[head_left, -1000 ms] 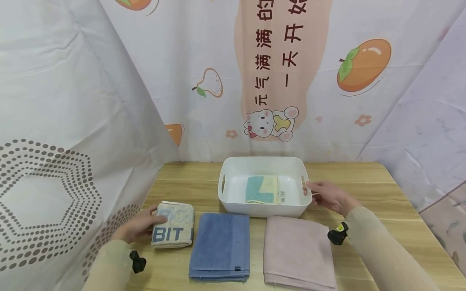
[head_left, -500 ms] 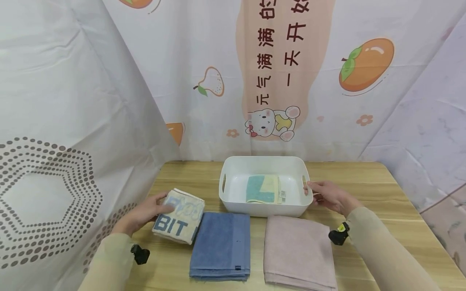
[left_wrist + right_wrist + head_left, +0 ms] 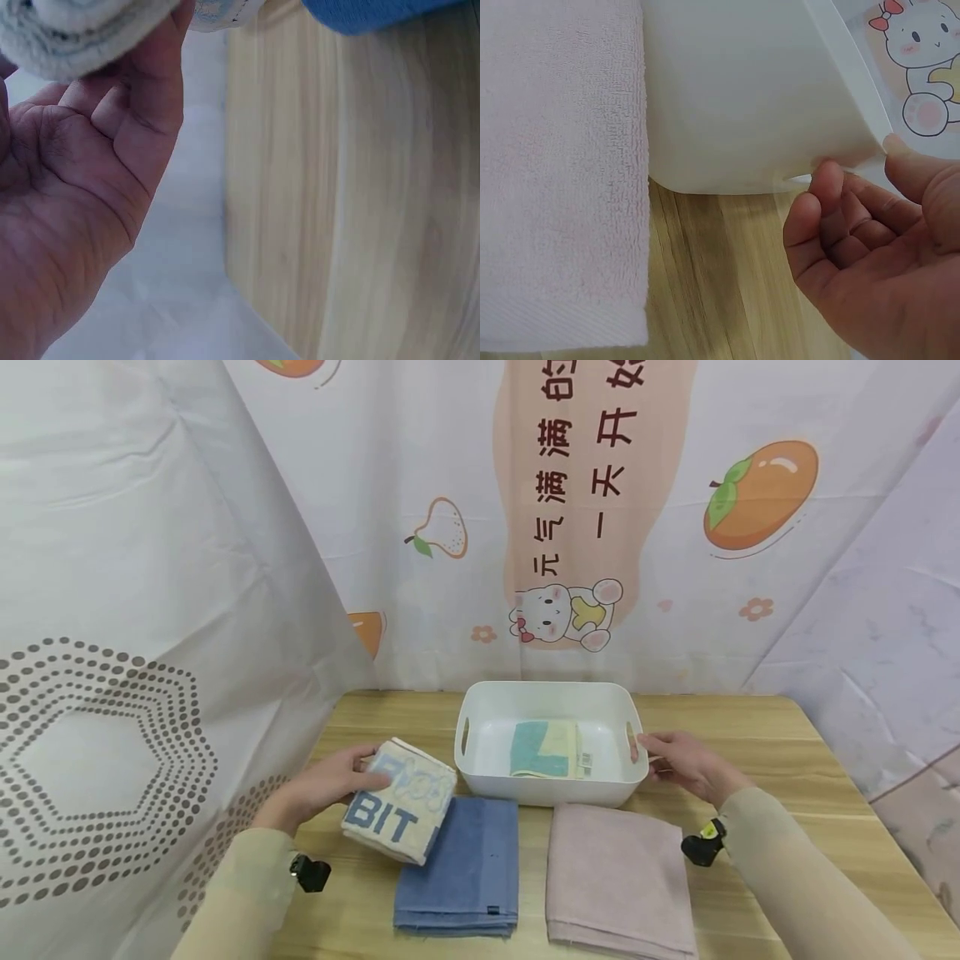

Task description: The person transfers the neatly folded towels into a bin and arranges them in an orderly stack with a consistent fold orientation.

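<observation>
My left hand (image 3: 330, 783) grips a folded cream towel (image 3: 405, 802) with blue lettering, thumb on top and fingers beneath. The towel is tilted and held up, overlapping the far left corner of a folded blue towel (image 3: 480, 872) in the head view. In the left wrist view the cream towel's rolled edge (image 3: 82, 37) lies over the curled fingers. At the right end of a white plastic bin (image 3: 510, 789), my right hand (image 3: 686, 764) holds the rim by its handle hole, with fingers through it. Inside the bin lies a folded teal and yellow towel (image 3: 546, 749).
A folded pink towel (image 3: 618, 877) lies on the wooden table (image 3: 772, 760) in front of the bin, right of the blue towel. Printed curtains (image 3: 427, 635) hang behind the table and along its left side.
The left hand has lifted the cream towel off the table and carried it right and away from me, tilting it. The right hand keeps its hold on the bin.
</observation>
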The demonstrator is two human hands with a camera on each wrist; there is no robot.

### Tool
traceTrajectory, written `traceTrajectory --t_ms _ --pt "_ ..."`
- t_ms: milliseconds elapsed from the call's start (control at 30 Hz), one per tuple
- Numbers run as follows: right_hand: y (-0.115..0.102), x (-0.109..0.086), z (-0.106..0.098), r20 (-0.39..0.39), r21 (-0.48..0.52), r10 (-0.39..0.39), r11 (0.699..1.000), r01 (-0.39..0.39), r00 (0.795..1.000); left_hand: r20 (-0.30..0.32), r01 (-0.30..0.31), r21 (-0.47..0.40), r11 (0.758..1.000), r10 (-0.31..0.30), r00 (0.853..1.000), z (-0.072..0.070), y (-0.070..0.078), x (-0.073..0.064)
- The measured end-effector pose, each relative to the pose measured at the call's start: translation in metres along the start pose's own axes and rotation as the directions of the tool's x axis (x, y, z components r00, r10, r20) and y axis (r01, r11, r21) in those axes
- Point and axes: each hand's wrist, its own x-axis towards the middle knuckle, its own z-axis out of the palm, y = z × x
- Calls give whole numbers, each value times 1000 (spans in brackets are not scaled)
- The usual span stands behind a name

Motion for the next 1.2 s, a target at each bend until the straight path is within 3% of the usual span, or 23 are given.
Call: traceTrajectory --t_ms 200,333,467,600,733,867,1000,1100,1200 --pt "0 -3 0 -44 -43 -59 997 57 997 57 -42 -3 999 42 997 13 15 4" --pt "-6 -8 2 -115 -139 -121 985 105 986 83 -64 23 998 62 995 20 23 6" --pt "-21 -12 7 -213 -264 -187 956 128 959 118 -83 15 996 81 990 28 31 11" --pt "-38 -16 20 -269 -389 -284 906 166 920 169 -102 15 995 97 981 36 39 17" --pt "-52 -20 39 -193 -455 -340 862 223 921 217 -126 34 991 116 969 46 48 23" --pt "-61 -23 64 -38 -442 -364 841 311 931 265 -142 36 989 128 956 59 56 31" --pt "-66 -25 89 119 -412 -408 809 419 905 265 -155 98 983 124 956 71 63 37" --pt "-68 -27 104 202 -377 -410 805 457 889 239 -161 170 972 118 964 79 70 40" --pt "-70 -28 115 257 -349 -372 825 445 892 270 -189 187 964 135 953 88 78 45"
